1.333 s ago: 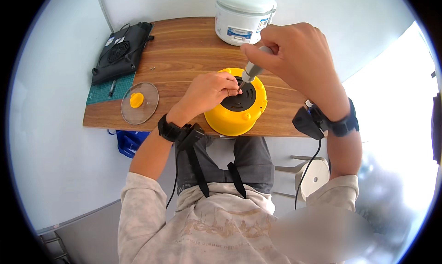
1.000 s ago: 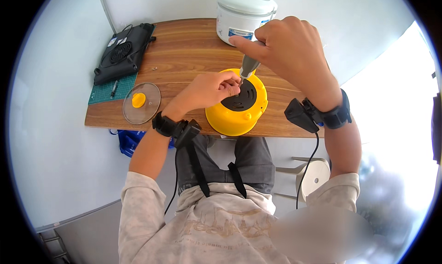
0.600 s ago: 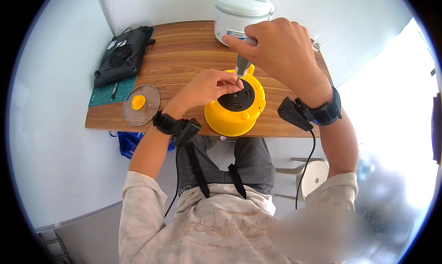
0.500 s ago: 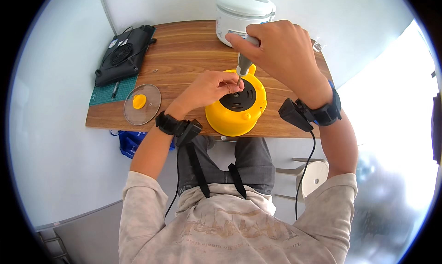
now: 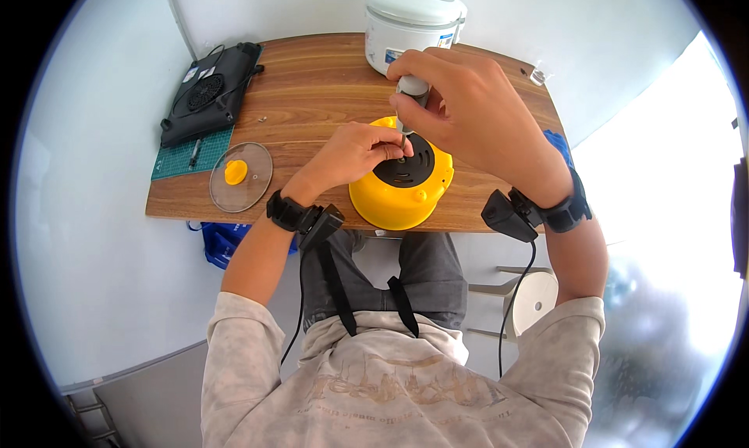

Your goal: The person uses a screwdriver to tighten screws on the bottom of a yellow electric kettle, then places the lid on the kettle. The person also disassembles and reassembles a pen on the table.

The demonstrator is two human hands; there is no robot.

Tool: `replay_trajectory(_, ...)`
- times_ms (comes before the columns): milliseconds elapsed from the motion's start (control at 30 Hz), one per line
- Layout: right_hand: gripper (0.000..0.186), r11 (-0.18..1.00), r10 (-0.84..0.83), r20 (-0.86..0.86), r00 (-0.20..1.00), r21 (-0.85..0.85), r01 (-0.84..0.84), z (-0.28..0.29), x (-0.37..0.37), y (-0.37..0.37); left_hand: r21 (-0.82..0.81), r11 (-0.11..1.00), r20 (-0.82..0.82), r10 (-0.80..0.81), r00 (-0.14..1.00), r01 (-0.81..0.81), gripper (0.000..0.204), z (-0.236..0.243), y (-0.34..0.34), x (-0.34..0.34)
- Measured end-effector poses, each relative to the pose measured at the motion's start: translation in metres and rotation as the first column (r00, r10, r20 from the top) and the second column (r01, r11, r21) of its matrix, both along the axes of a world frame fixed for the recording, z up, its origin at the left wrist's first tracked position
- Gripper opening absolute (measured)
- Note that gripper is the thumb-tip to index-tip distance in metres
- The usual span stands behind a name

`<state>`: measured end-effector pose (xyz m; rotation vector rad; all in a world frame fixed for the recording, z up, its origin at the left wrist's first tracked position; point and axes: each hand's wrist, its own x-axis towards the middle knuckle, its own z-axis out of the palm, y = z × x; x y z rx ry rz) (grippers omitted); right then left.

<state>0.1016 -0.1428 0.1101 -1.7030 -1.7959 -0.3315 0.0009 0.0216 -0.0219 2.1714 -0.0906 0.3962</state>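
Note:
A yellow appliance body (image 5: 390,207), round and resembling a small electric pot, stands upside down at the table's front edge. Its slotted black bottom plate (image 5: 417,169) faces up. My right hand (image 5: 480,112) has its thumb and fingers around the grey and white handle of a screwdriver (image 5: 413,87), held roughly upright above the plate. Low on the metal shaft, my left hand (image 5: 351,153) closes thumb and fingertips, steadying it near the plate's middle. The tip meets a recess there; whether a screw sits under it is too small to tell.
A glass lid (image 5: 261,171) with a yellow knob lies to the left. Behind it are a green cutting mat (image 5: 168,161), a dark pen (image 5: 195,152) and an upturned black appliance (image 5: 226,93). A white rice cooker (image 5: 413,19) stands at the back. A pale stool (image 5: 537,301) is below right.
My right hand has turned about the screwdriver handle, its thumb and fingers now wrapped differently and the wrist shifted slightly right and nearer. My left hand stays almost in place.

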Motion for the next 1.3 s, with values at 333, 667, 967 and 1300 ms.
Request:
replay_trajectory(333,0.017,0.997,-0.033,0.062,0.997,0.071,0.029,-0.004,0.009,-0.002,-0.008,1.0,0.006,0.009,1.0,-0.009,0.014,0.002,-0.003,0.002)
replay_trajectory(667,0.025,0.999,0.01,0.066,0.998,0.032,-0.013,0.002,0.011,-0.003,0.008,1.0,-0.036,0.028,0.999,-0.028,0.016,0.003,-0.005,0.0)
replay_trajectory(967,0.045,0.97,-0.24,0.366,0.899,0.06,0.234,0.008,0.011,-0.002,0.062,0.997,-0.091,0.055,0.994,-0.049,0.02,0.0,-0.004,0.0)
replay_trajectory(1300,0.05,0.954,-0.298,0.449,0.842,0.124,0.271,0.004,0.003,0.0,0.025,0.999,-0.115,0.045,0.992,-0.042,0.023,0.001,-0.005,0.0)
